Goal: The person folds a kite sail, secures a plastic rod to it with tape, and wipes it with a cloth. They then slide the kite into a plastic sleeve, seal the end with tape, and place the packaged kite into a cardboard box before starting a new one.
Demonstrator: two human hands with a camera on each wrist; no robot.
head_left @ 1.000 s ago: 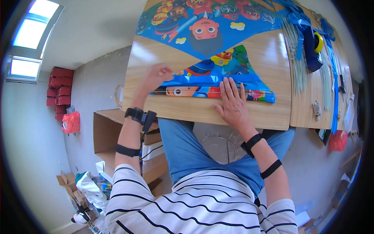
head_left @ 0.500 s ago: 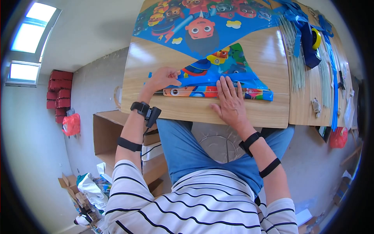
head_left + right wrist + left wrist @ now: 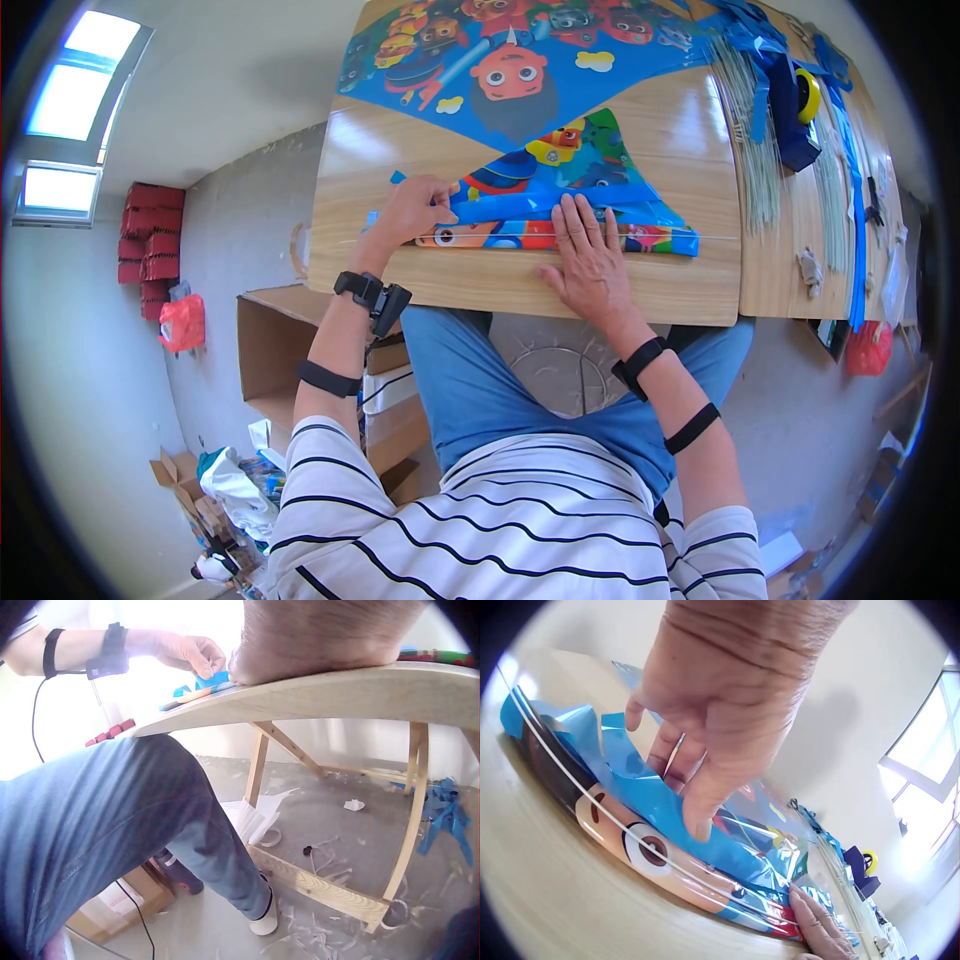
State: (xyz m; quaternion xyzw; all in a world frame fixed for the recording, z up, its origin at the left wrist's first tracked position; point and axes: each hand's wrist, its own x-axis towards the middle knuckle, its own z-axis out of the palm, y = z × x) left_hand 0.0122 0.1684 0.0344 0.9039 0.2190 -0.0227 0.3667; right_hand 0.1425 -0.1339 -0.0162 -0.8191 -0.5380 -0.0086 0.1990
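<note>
A glossy cartoon-printed plastic sheet (image 3: pixel 590 150) lies on the wooden table, its near edge folded into a narrow band. Along that fold runs a thin white rod (image 3: pixel 581 784). My left hand (image 3: pixel 415 208) is at the fold's left part, pinching a blue plastic strip (image 3: pixel 641 791) between thumb and fingers. A slim pale stick-like piece (image 3: pixel 674 754) shows between those fingers in the left wrist view. Fingers extended, my right hand (image 3: pixel 590 255) presses flat across the middle of the fold. In the right wrist view, the right hand's wrist blocks most of the sheet.
A larger printed sheet (image 3: pixel 530 75) covers the table's far side. At the right lie bundled thin sticks (image 3: pixel 750 150), a dark blue tape dispenser (image 3: pixel 797 140) with a yellow roll, and blue strips (image 3: pixel 858 240). An open cardboard box (image 3: pixel 270 345) stands left of my legs.
My left hand has come down and slightly right onto the fold's blue strip, now pinching it. My right hand has stayed pressed on the sheet.
</note>
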